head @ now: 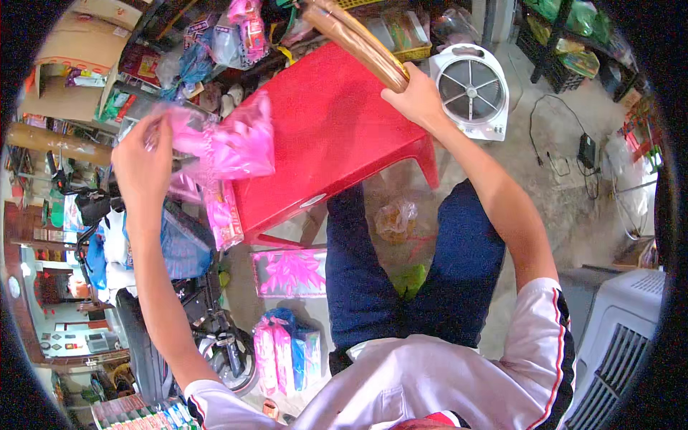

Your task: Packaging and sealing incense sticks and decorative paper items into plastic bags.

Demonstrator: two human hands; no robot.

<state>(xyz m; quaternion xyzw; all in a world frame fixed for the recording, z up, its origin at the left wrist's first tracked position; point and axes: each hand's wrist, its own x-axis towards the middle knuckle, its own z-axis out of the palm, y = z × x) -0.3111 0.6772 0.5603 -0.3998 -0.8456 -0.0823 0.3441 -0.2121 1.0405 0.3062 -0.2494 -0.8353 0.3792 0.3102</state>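
My left hand (142, 156) is raised over the left end of a red plastic table (322, 123). Its blurred fingers pinch the edge of a clear plastic bag with pink contents (242, 145), which hangs across the table's edge. Below that bag, a pink packet (223, 215) juts past the table's corner. My right hand (419, 99) grips one end of a long, shiny brown wrapped bundle (360, 45), held slantwise above the table's far right side. What the brown wrapping contains cannot be told.
A white box fan (470, 88) stands beyond my right hand. Cables with a black adapter (587, 150) lie on the floor. To my left are a motorbike (226, 349) and cardboard boxes (80, 43). Pink and blue packs (287, 355) and a flat pink packet (290, 273) rest on the floor.
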